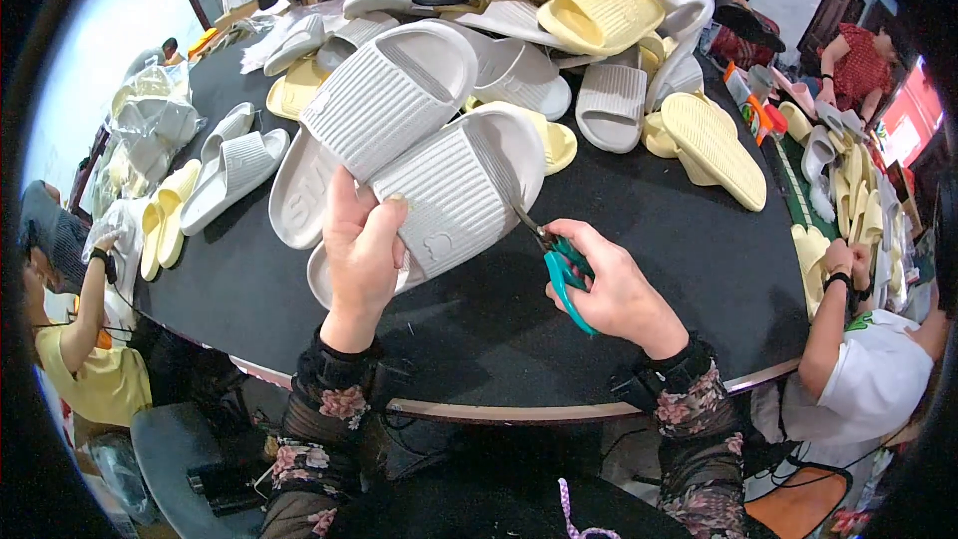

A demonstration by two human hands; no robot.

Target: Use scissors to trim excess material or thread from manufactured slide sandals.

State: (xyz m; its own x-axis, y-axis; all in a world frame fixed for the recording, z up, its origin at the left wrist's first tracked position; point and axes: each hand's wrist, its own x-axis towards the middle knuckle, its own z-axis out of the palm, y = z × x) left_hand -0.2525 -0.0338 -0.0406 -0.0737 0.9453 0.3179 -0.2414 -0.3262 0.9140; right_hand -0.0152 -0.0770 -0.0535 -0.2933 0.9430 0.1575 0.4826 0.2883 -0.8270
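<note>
My left hand [364, 245] grips a pair of light grey slide sandals by their ribbed straps, thumb on top. The upper grey slide [389, 95] and the lower grey slide [449, 195] lie side by side, tilted above the black table. In my right hand [614, 279] is a pair of scissors [564, 284] with teal handles. Their blades point up and left, and the tips reach the strap edge at the opening of the lower slide. Whether the tips touch anything there is too small to tell.
A heap of grey and yellow slides [559, 0] covers the far side of the black table [419, 364]. Grey slides [235, 175] and yellow slides [170, 210] lie at left, near a plastic bag of slides [155, 120]. Co-workers sit on both sides; another table [788, 180] holds slides at right.
</note>
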